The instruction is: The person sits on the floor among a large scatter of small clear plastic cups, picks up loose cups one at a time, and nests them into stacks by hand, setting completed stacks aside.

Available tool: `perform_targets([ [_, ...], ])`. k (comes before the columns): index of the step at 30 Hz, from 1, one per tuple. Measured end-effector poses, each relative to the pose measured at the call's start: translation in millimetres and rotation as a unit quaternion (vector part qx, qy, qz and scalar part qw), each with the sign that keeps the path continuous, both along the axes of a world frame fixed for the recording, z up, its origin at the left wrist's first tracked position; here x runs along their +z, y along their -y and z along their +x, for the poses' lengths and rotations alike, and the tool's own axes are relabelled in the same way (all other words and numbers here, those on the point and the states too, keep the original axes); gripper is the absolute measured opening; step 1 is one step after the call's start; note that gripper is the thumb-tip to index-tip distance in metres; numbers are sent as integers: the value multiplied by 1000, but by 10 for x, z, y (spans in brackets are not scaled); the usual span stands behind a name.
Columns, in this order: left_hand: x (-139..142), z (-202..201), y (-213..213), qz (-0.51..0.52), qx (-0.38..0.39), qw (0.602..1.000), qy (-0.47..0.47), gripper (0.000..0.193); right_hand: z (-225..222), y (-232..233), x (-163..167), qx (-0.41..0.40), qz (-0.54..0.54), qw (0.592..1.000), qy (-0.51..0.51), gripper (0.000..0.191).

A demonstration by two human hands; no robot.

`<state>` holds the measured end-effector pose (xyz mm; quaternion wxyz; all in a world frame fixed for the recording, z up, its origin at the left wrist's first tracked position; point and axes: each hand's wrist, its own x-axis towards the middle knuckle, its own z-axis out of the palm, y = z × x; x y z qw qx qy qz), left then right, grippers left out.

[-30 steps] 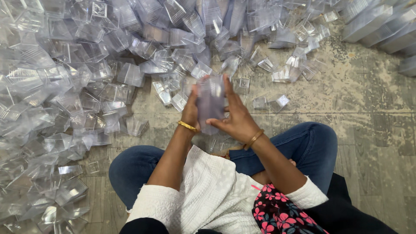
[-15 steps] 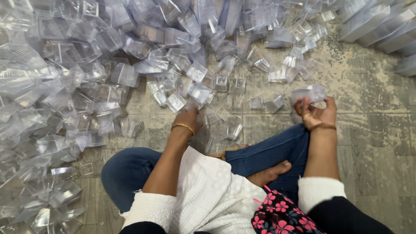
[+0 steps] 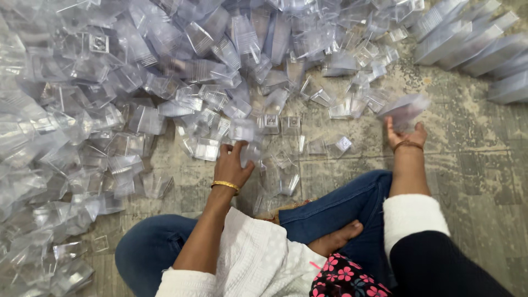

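1. While I sit cross-legged on the floor, my left hand lies at the near edge of the heap of clear plastic boxes, fingers curled onto one small clear box. I cannot tell whether that grip is pressed together around it or only resting on top.

2. My right hand is out to the right side of the floor, fingers pinching a stack of clear boxes and holding it up off the ground; it is blurred with motion.

3. A second ago both hands met in front of me around one stack of boxes. Half a second ago they had parted, the right carrying the stack off to the right and the left going back toward the heap. Now the right hand is further out still, and the left has settled on a box.

4. I read that as one stack finished and on its way aside, and the next one being started from the heap.

5. In the far right corner of the floor lie rows of stacked boxes, well apart from my right hand but in the direction it is heading.

6. The floor is worn, pale and mottled, with grey plank-like lines. The loose heap covers its whole left side and far edge.

7. A few single boxes lie scattered between my two hands, just beyond my knees in blue jeans.
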<state>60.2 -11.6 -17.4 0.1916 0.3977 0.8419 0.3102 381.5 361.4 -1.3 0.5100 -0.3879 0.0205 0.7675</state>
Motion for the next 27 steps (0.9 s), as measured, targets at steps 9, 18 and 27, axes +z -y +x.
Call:
perform_targets([
  [9,314,-198,-77,234,96,932,259,49,-694,11,-50,70,233,742,624,37],
  [18,336,-170,-121,220,114,874,418,46,-1270,464,-52,220,432,692,534,25],
  [27,334,-149,-208,237,120,775,574,47,-1559,1694,336,306,531,481,627,48],
])
